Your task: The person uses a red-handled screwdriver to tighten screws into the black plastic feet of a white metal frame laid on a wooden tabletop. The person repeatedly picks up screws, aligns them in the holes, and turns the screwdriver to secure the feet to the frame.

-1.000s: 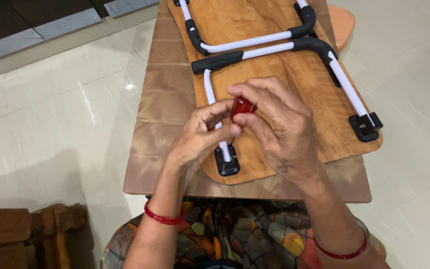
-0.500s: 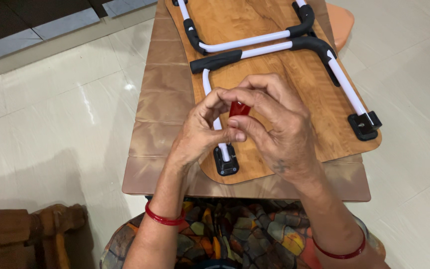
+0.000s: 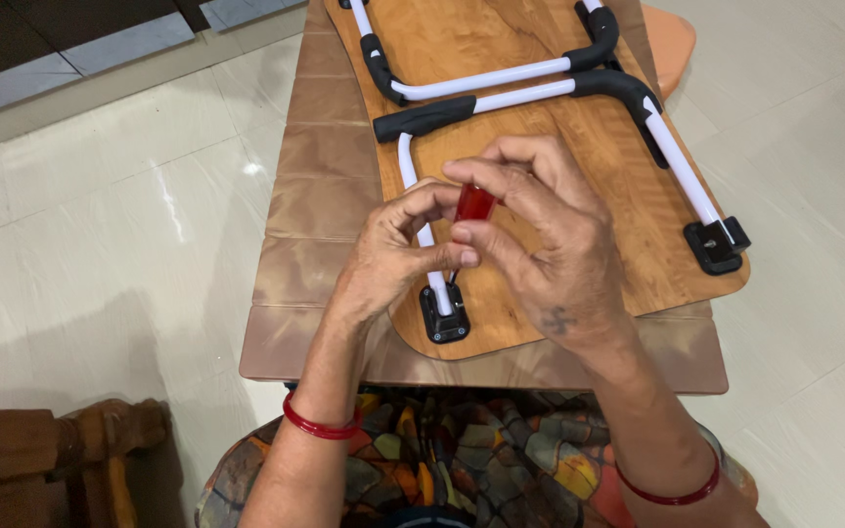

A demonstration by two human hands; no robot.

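Observation:
My right hand (image 3: pixel 540 244) grips the red handle of a small screwdriver (image 3: pixel 473 202), its tip pointing down toward a black mounting bracket (image 3: pixel 444 315). My left hand (image 3: pixel 398 259) pinches the screwdriver's lower shaft and steadies it just above that bracket. The bracket ends a white tube leg (image 3: pixel 413 176) lying on an upturned wooden board (image 3: pixel 550 147). A second bracket (image 3: pixel 716 244) sits at the board's right edge.
The board lies on a brown table (image 3: pixel 315 196) over a pale tiled floor (image 3: pixel 100 244). Two folded white legs with black elbows (image 3: pixel 501 83) cross the board's top. A wooden chair part (image 3: pixel 41 460) stands at lower left. An orange seat (image 3: pixel 672 44) shows behind the table.
Both hands stay over the near-left bracket; the fingers have shifted slightly around the red handle, as if turning it.

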